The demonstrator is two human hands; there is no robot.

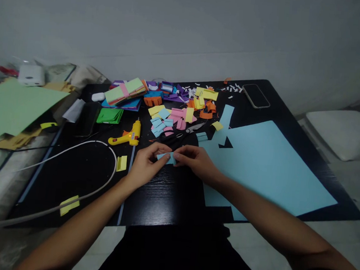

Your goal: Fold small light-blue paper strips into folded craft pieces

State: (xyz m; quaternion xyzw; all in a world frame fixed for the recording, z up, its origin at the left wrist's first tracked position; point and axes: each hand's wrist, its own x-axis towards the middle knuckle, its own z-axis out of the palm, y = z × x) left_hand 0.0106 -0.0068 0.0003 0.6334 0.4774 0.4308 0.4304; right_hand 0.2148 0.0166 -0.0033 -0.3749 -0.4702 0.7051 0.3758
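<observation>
Both hands meet over the near middle of the black table, pinching a small light-blue piece of paper (172,159). My left hand (146,161) grips its left end, the thumb lying on top. At the right end, my right hand (196,161) has thumb and fingertips closed on the paper. Just beyond the fingers lie black-handled scissors (194,128), partly hidden behind the hands. Folded blue paper pieces (158,127) rest further back, with pink pieces (177,117) beside them. A large light-blue sheet (267,167) spreads under my right forearm.
A yellow glue gun (130,136) lies left of my hands, near a white cable (115,163) looping over the table (162,204). Stacked coloured paper (125,91), orange and yellow pieces (206,101) and white scraps sit at the back. A phone (255,96) lies back right.
</observation>
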